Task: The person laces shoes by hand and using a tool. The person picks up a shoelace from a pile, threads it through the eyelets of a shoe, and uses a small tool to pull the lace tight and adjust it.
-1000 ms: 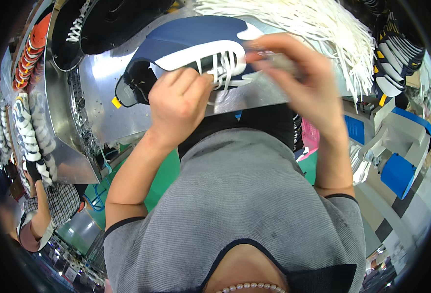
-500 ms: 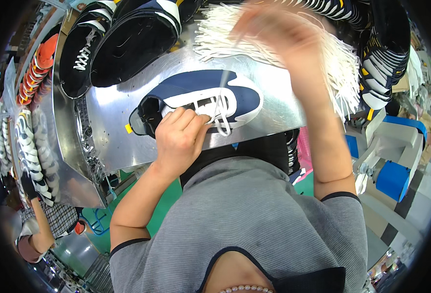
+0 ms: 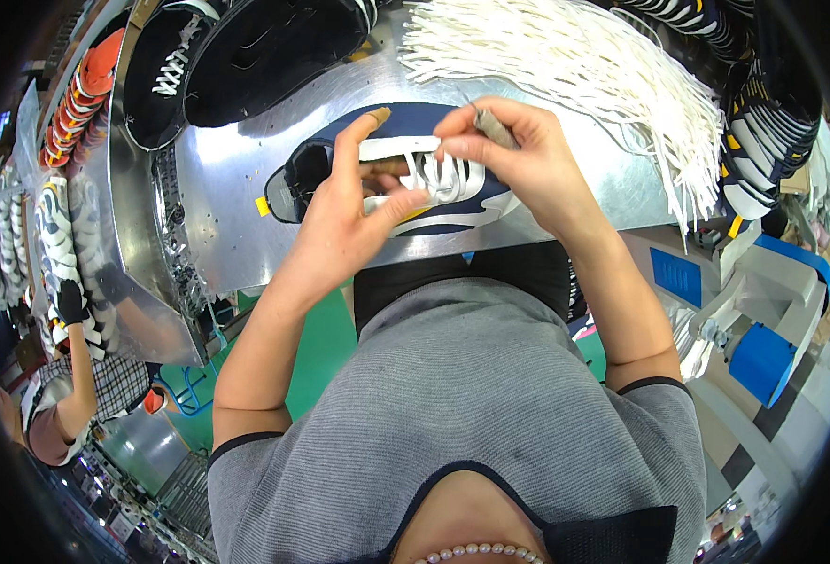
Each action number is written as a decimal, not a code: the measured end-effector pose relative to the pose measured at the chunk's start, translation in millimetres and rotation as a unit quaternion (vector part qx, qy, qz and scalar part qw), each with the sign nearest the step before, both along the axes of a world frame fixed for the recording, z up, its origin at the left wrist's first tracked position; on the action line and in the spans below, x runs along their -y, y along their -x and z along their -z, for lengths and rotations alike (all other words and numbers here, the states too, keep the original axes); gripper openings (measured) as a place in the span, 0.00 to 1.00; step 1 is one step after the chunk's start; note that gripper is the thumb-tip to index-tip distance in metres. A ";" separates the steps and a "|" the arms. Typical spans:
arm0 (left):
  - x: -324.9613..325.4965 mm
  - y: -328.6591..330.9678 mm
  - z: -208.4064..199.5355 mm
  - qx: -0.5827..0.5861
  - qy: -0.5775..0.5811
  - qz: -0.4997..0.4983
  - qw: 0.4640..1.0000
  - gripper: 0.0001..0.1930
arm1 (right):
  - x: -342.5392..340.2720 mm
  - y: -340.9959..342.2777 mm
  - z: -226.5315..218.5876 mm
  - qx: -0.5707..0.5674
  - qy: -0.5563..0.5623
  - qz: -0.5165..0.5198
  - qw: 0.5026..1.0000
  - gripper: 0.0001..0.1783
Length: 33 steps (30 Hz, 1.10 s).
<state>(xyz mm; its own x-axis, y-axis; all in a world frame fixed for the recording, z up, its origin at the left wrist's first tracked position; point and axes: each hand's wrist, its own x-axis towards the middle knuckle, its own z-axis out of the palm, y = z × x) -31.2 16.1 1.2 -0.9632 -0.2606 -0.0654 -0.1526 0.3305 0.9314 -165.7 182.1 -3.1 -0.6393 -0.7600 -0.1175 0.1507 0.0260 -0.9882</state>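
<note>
Head view: from where I stand, a metal table (image 3: 232, 244) stretches across the upper half of the frame, and a person in a grey shirt (image 3: 452, 376) faces it from the lower middle. At the right edge sits a pale machine (image 3: 762, 282) with blue panels. A big heap of white laces (image 3: 565, 66) spreads over the table's upper right, next to a stack of shoe uppers (image 3: 753, 141). Black shoes (image 3: 269, 56) fill the upper left, and a co-worker (image 3: 67, 404) stands at the lower left.

The navy and white shoe (image 3: 398, 148) lies on the table, upper middle of the frame, its heel toward the left and its toe toward the right. The left hand (image 3: 340, 221) is partly spread on it: index finger stretched along the far side, other fingers tucked into the opening, thumb by the near edge. I can't tell how firmly it grips. The right hand (image 3: 518, 160), just above the toe end, is curled closed around a small tool (image 3: 496, 129) with a greyish handle; whether the pinched fingertips also have a lace, I can't tell. White lacing (image 3: 443, 179) crosses the shoe between the hands.
</note>
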 end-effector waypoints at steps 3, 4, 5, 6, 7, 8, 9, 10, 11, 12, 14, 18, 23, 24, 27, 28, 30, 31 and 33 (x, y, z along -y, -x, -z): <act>3.3 6.0 9.2 0.023 0.021 -0.024 0.999 0.22 | 18.8 6.3 19.6 -0.039 -0.013 0.054 0.998 0.05; 4.3 6.7 13.9 0.009 0.078 -0.023 0.997 0.20 | 22.3 6.2 23.9 -0.074 -0.046 0.048 0.995 0.05; 0.3 6.7 16.4 0.000 0.064 -0.069 0.996 0.17 | 25.6 2.6 28.7 -0.087 -0.049 0.041 0.994 0.05; -1.5 7.9 18.5 0.002 0.066 -0.073 0.995 0.17 | 27.4 -0.7 31.4 -0.100 -0.052 0.036 0.993 0.05; -2.1 10.3 20.7 -0.021 0.136 -0.083 0.987 0.16 | 26.8 -0.5 29.6 -0.096 -0.070 0.025 0.993 0.06; -4.8 11.1 23.6 -0.040 0.204 -0.090 0.974 0.15 | 25.2 -0.9 32.7 -0.090 -0.072 0.024 0.993 0.06; -8.6 13.1 23.9 -0.038 0.199 -0.112 0.973 0.16 | 24.3 0.1 36.1 -0.100 -0.062 0.024 0.993 0.06; -10.5 14.1 26.3 -0.049 0.219 -0.121 0.967 0.17 | 23.4 1.2 39.3 -0.110 -0.052 0.026 0.992 0.07; -11.0 14.9 29.0 -0.047 0.228 -0.133 0.963 0.16 | 22.2 4.3 38.5 -0.130 -0.065 0.005 0.989 0.11; -12.0 14.8 31.3 -0.046 0.236 -0.144 0.960 0.16 | 20.5 2.1 36.3 -0.126 -0.069 0.005 0.990 0.11; -13.8 13.4 33.9 -0.049 0.241 -0.150 0.958 0.15 | 17.3 -6.0 31.5 -0.155 -0.021 0.068 0.985 0.17; -15.5 11.7 34.3 -0.056 0.246 -0.147 0.956 0.15 | -8.8 -17.3 16.2 -0.205 -0.114 0.036 0.972 0.10; -17.1 8.9 32.2 -0.054 0.245 -0.146 0.957 0.15 | -12.3 -20.4 16.9 -0.294 -0.137 0.018 0.946 0.06; -17.6 8.9 31.9 -0.056 0.246 -0.145 0.957 0.15 | -10.9 -20.3 17.0 -0.303 -0.144 0.015 0.942 0.06; -19.6 5.6 33.7 -0.090 0.274 -0.134 0.948 0.14 | -6.7 -21.9 21.9 -0.396 -0.181 -0.013 0.900 0.06; -19.6 5.2 35.1 -0.098 0.253 -0.134 0.953 0.14 | -0.1 -22.8 23.2 -0.395 -0.181 -0.012 0.901 0.06; -21.1 4.6 36.7 -0.100 0.228 -0.126 0.960 0.13 | 18.4 -28.4 26.0 -0.483 -0.200 -0.035 0.852 0.08; -21.2 6.0 37.0 -0.113 0.186 -0.134 0.967 0.13 | 25.7 -29.6 27.7 -0.504 -0.213 -0.034 0.836 0.11; -17.9 5.3 33.0 -0.114 0.121 -0.146 0.975 0.14 | 31.4 -25.2 29.1 -0.513 -0.210 -0.050 0.831 0.10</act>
